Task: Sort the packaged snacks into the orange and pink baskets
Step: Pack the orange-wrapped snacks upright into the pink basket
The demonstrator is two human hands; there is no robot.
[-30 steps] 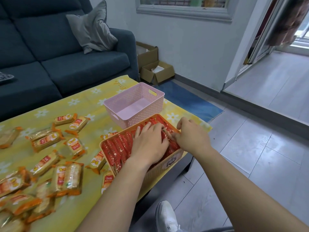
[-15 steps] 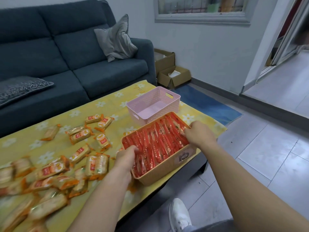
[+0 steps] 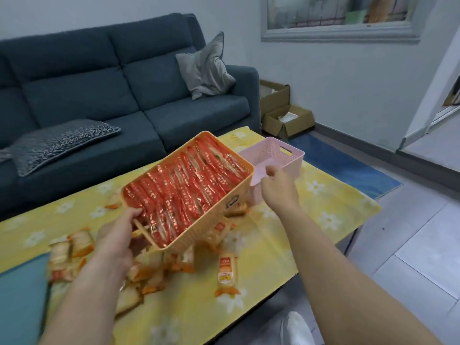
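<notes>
— What colours are in front of you?
— My orange basket (image 3: 206,225) is full of shiny red snack packets (image 3: 184,190). The pink basket (image 3: 293,165) sits centre right.
— The cloth?
— Yellow tablecloth (image 3: 348,202) with white flowers. The sofa (image 3: 74,90), upper left, is dark teal.

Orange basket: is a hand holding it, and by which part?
Yes. The left hand grips the orange basket by its near end, at the handle slot. The right hand is off it, by the pink basket; its grip cannot be told.
</notes>
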